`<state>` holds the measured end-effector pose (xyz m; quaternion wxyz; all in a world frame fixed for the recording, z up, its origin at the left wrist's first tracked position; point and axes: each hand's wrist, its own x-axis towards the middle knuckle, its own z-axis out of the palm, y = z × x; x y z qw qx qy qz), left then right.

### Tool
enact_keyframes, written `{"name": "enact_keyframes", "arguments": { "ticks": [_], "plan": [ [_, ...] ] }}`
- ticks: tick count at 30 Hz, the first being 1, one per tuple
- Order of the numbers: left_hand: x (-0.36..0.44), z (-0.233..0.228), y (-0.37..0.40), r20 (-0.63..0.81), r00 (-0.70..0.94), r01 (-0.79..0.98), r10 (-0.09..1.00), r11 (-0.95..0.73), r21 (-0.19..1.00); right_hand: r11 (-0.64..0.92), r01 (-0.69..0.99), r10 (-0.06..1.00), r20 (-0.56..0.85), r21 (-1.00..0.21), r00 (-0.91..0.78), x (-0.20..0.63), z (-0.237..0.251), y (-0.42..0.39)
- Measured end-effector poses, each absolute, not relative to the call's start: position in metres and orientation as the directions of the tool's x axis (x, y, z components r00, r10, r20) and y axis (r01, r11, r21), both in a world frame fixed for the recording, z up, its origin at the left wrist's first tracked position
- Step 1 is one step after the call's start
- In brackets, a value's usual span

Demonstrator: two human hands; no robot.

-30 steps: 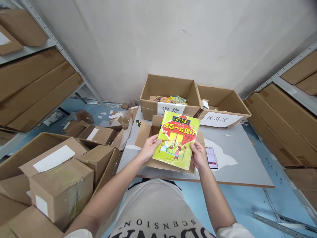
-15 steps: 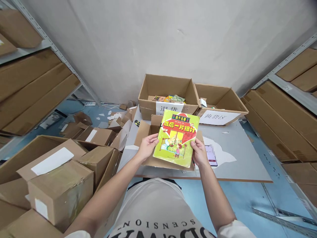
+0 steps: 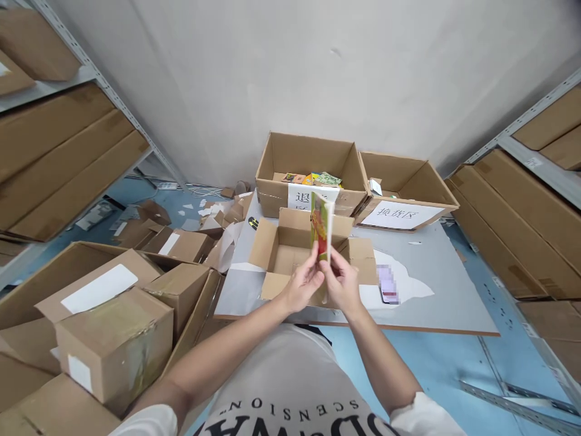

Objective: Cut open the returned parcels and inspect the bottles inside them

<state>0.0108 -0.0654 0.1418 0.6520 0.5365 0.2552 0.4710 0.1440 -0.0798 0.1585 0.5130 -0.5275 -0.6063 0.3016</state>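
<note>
A thin picture book (image 3: 320,221) with a green and red cover is held on edge, its white page edges turned to the right. My left hand (image 3: 305,280) grips the cover side with its fingers closed on it. My right hand (image 3: 341,280) is closed on the page-edge side, close beside the left. Below and behind the book stands an open cardboard box (image 3: 272,245) on the table, flaps folded out. The visible part of its inside shows bare cardboard; the book and hands hide the rest.
Two larger cartons with paper signs, a left carton (image 3: 272,197) holding books and a right carton (image 3: 431,188), stand at the table's back. A phone (image 3: 387,283) lies right on the grey table (image 3: 454,290). A bin of boxes (image 3: 113,339) fills the left. Shelves (image 3: 508,206) flank both sides.
The book has turned from cover facing me to standing on edge. Both hands have come together around its lower part, uncovering more of the open box.
</note>
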Motion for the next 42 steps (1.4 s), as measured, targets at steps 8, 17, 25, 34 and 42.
{"name": "enact_keyframes", "arguments": {
  "ticks": [8, 17, 25, 34, 42],
  "plan": [
    [-0.001, 0.135, -0.048, -0.051, 0.251, -0.658, 0.967, 0.209, 0.724, 0.426, 0.481, 0.904, 0.382, -0.766, -0.193, 0.145, 0.152, -0.079],
    [-0.038, 0.140, -0.039, -0.140, 0.473, -0.638, 0.870, 0.447, 0.627, -0.161, -0.214, 0.984, -0.174, -0.963, 0.040, 0.195, 0.121, -0.067],
    [-0.035, 0.130, -0.033, -0.179, 0.478, -0.461, 0.860, 0.419, 0.782, -0.116, -0.394, 0.963, -0.201, -0.912, 0.180, 0.187, 0.121, -0.075],
    [-0.029, 0.122, -0.026, -0.157, 0.463, -0.440, 0.872, 0.380, 0.813, -0.088, -0.252, 0.966, -0.145, -0.964, 0.215, 0.192, 0.118, -0.073],
    [-0.030, 0.115, -0.019, -0.162, 0.452, -0.444, 0.877, 0.379, 0.812, -0.130, -0.270, 0.981, -0.163, -0.954, 0.104, 0.203, 0.118, -0.072]
  ]
}}
